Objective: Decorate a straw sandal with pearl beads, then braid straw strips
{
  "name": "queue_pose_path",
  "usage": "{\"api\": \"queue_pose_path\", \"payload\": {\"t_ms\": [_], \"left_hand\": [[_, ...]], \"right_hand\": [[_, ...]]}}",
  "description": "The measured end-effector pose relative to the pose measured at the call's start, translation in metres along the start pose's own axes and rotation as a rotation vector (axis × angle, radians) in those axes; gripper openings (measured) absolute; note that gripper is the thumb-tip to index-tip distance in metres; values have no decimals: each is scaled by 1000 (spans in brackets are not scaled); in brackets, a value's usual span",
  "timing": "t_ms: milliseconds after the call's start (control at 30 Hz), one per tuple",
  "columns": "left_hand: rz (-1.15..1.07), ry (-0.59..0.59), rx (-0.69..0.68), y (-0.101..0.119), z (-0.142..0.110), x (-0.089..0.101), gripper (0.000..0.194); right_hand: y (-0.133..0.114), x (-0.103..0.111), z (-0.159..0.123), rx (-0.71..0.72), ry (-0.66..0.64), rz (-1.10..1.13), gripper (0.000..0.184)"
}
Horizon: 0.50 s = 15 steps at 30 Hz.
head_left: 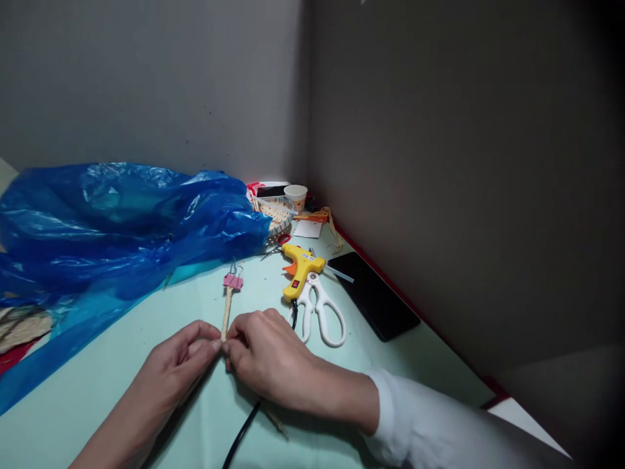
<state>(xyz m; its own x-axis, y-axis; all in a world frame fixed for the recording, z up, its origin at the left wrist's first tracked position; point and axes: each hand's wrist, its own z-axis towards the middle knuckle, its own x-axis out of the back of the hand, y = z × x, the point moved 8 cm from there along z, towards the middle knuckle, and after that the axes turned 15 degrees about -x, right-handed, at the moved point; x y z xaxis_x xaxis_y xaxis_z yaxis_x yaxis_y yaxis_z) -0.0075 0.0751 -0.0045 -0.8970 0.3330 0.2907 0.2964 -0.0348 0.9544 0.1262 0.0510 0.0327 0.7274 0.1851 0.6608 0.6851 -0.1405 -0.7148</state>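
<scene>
A pale, narrow braid [227, 312], perhaps straw or raffia, runs toward me from a pink binder clip [233, 281] on the table. At the braid's near end, my left hand [170, 365] pinches with thumb and forefinger. Close against it, the fingers of my right hand [273, 355] are pinched on the same end. What lies between the fingertips is mostly hidden. A thin brownish strand end [277, 423] sticks out below my right wrist.
Right of the clip, a yellow glue gun [303, 266] lies over white-handled scissors [325, 319], beside a black tablet or phone [374, 296]. Its black cord [241, 435] passes under my right hand. Blue plastic sheeting [122, 215] covers the left. A paper cup [295, 195] and woven basket [279, 215] stand behind.
</scene>
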Motion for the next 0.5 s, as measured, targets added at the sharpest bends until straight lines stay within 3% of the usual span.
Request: {"api": "queue_pose_path", "payload": {"t_ms": [267,433,500], "left_hand": [[253,3,-45,2,3,8,38],[210,-90,-85,0,6,4,33],[164,-125,-72,-2,10,1,31]], "right_hand": [[-18,-5,-17,242,194,-311,16],[-31,-19,-34,466,313,-492,18],[-37,-23,-43,604,443,-531,15]]}}
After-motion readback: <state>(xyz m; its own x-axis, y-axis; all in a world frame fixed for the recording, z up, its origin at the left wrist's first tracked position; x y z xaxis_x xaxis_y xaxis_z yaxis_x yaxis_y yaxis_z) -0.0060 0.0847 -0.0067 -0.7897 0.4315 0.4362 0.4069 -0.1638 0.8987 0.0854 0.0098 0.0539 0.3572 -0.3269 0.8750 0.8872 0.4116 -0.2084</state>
